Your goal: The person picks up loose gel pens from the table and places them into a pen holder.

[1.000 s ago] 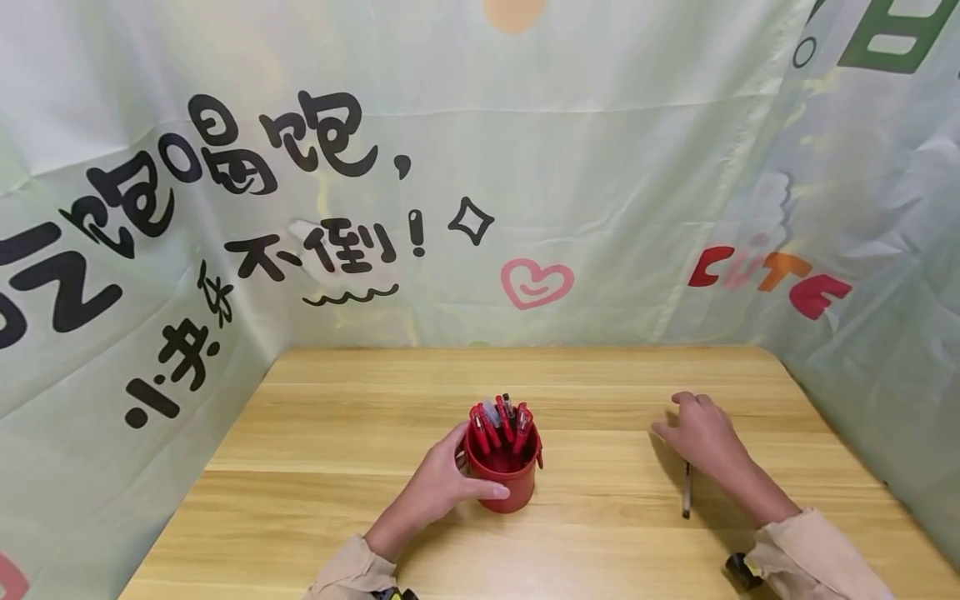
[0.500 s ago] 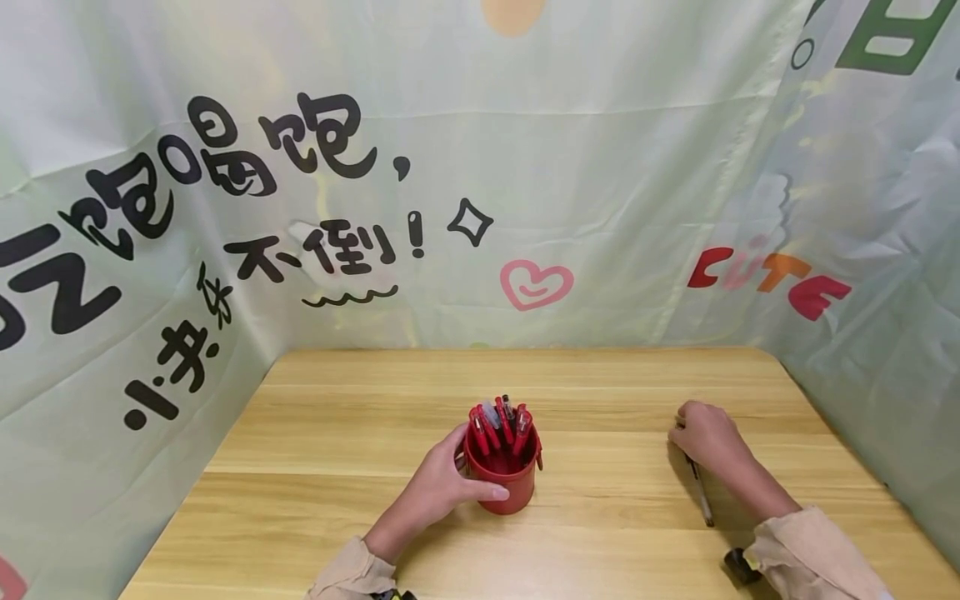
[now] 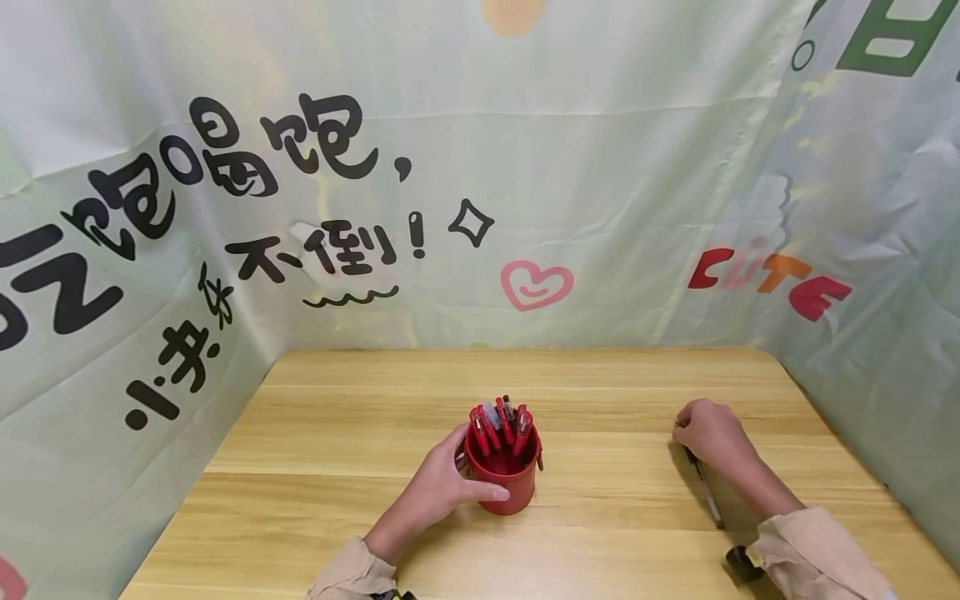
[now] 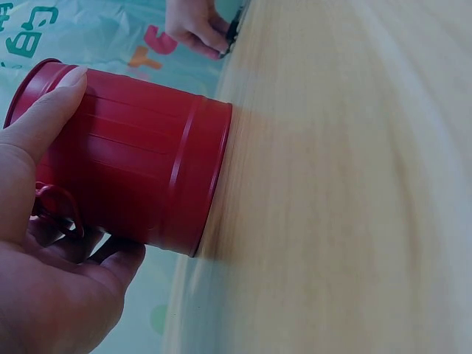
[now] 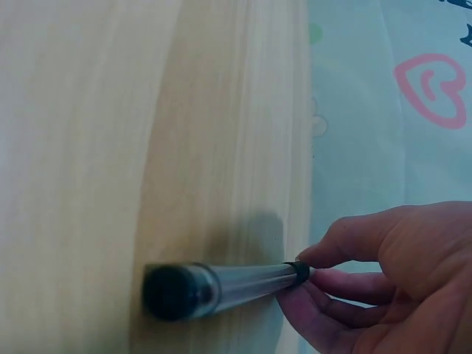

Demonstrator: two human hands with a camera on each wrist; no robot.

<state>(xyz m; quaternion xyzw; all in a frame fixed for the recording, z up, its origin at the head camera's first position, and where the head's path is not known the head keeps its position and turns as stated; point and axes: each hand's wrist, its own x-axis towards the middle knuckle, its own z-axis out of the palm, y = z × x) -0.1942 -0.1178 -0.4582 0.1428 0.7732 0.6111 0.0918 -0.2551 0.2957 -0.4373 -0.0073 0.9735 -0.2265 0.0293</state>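
Observation:
My left hand (image 3: 433,485) holds a small red metal bucket (image 3: 512,493) around its side, thumb across the front. The bucket stands upright on the table, and several pens (image 3: 501,425), mostly red with a dark one and a pale one, lean inside it. Off to the right, my right hand (image 3: 714,435) pinches a pen (image 3: 706,490) near its far end. In the right wrist view this pen (image 5: 247,285) shows a clear barrel and dark ends, with thumb and fingertips at the smaller end. A small side ring (image 4: 60,206) hangs on the bucket in the left wrist view.
The wooden table (image 3: 360,417) spans the lower view. Printed fabric sheets (image 3: 615,183) with lettering and a pink heart (image 3: 536,285) rise behind it and along both sides. A black wrist device (image 3: 742,564) sits by the right sleeve.
My right hand's fingers have come together from a spread pose and pinch the pen. The pen's near end has swung to the right. The left hand and bucket stay put.

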